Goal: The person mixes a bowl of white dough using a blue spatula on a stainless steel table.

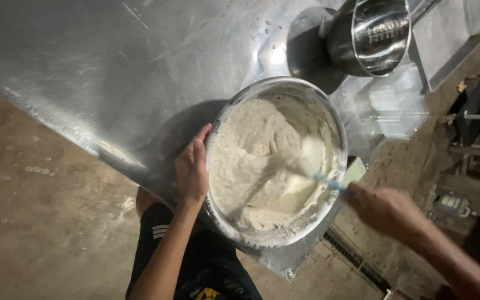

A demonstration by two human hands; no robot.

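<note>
At nine o'clock in the head view I record bare, dusty floor (40, 222), with the slanted edge of a steel table (140, 72) running across the upper half. Moving toward centre, my left hand (191, 169) is pressed against the outer wall of a large metal mixing bowl (284, 86) at the bowl's nine o'clock; its fingers are together and curled over the rim, the thumb tip up at the lip, clamped there, in my judgement, to steady the bowl against the stirring. The bowl sits at the near corner of the table, partly overhanging the edge, close to my body, which I judge keeps both arms within easy reach. It holds a pale, thick, wet dough (251, 166) that fills most of its inside and smears the walls. From the bowl's four o'clock a blue-handled spatula (329, 182) enters the mass; its blade is blurred and coated in dough. My right hand (381, 206) grips the handle end, fingers closed round it, though blur hides how each one lies. At one o'clock a polished steel pot (370, 36) stands well apart from the bowl, just beside a flat metal tray (451, 39) at the table's far right. At three o'clock, off the table, dark clutter is too dim to identify.
</note>
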